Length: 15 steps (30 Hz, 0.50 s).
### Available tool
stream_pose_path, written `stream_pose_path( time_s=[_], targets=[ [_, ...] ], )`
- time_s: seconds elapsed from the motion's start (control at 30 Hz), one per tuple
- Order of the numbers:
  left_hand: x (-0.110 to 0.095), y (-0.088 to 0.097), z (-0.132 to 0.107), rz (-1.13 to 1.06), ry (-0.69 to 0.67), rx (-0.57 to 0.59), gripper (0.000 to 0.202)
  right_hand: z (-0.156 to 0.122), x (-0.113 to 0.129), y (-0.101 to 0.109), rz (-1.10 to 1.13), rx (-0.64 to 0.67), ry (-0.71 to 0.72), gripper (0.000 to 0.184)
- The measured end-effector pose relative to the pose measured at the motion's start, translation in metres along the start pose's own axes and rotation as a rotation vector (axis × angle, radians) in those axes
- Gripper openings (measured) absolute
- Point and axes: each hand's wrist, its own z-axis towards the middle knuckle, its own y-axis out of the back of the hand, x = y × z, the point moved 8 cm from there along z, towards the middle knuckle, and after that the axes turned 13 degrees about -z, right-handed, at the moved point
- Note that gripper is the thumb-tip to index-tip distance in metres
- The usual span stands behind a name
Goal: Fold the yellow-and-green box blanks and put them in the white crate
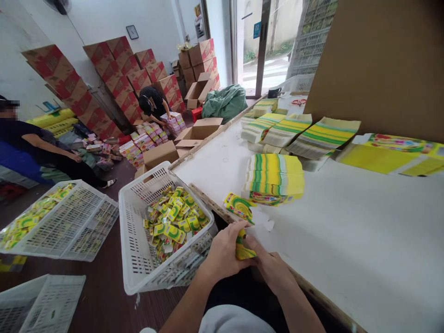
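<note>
A small yellow and green carton (244, 251) is gripped between my two hands at the table's near edge. My left hand (227, 247) wraps round its left side, and my right hand (265, 259) presses it from the right with the thumb on top. Just beyond my fingers, a flat printed carton (238, 206) lies on the white table (340, 240) near some white paper scraps (265, 218). Behind it sits a stack of flattened cartons (275, 178). To my left, a white plastic crate (130, 245) holds many small yellow cartons (175, 210).
Further stacks of flat cartons (324, 134) and a yellow printed sheet (381, 157) lie along the table's far side, by a brown cardboard panel (378, 69). More white crates (90, 222) stand on the floor at left. Two people (152, 101) are among boxes (120, 69) at the back.
</note>
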Motion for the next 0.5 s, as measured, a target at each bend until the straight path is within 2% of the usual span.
stream_pose_path(
  time_s=[0.13, 0.3, 0.5],
  targets=[
    [0.0, -0.004, -0.001, -0.036, -0.016, -0.001, 0.083, 0.001, -0.002, -0.001, 0.058, 0.044, 0.002, 0.042],
    [-0.001, -0.004, 0.002, -0.029, -0.046, -0.043, 0.064, 0.006, -0.001, 0.004, 0.035, 0.043, -0.005, 0.042],
    [0.013, 0.002, 0.002, -0.052, 0.112, -0.051, 0.064, 0.006, -0.008, 0.01, -0.147, -0.09, 0.075, 0.054]
  ],
)
